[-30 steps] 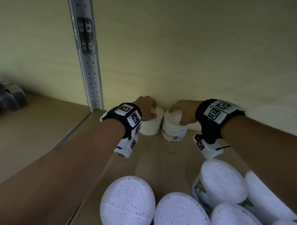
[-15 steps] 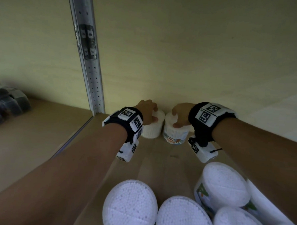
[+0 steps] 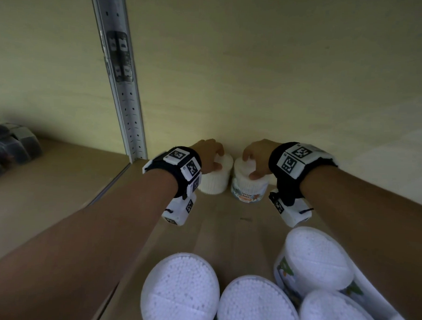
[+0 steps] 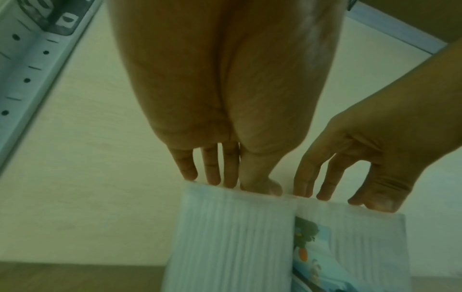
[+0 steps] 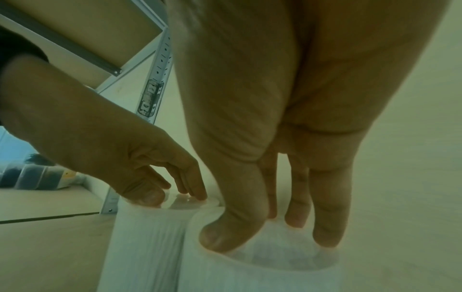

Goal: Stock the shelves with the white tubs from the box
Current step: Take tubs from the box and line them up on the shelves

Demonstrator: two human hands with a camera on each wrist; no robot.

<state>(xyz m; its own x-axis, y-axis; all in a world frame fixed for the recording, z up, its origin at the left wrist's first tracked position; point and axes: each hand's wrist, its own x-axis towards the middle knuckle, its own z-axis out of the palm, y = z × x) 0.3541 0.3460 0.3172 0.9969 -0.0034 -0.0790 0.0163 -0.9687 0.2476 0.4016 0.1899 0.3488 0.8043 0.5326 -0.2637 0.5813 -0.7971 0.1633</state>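
Two white tubs stand side by side on the wooden shelf (image 3: 226,223), close to the back wall. My left hand (image 3: 218,159) grips the lid of the plain-sided left tub (image 3: 214,181) from above, thumb in front and fingers behind. My right hand (image 3: 250,166) grips the top of the right tub (image 3: 250,188), whose label reads COTTON BUDS. In the left wrist view my left hand (image 4: 225,181) has its fingertips on the left tub's (image 4: 232,237) rim. In the right wrist view my right hand (image 5: 270,233) has thumb and fingers on the right tub's (image 5: 250,266) lid.
Several more white tubs (image 3: 180,294) crowd the near edge at the bottom, one with a label (image 3: 316,261) at the right. A perforated metal upright (image 3: 125,103) rises at the left. Dark packs (image 3: 10,146) lie on the neighbouring shelf.
Both hands stay on top of their tubs at the back of the shelf. The right hand has shifted slightly, so more of its tub's lid shows.
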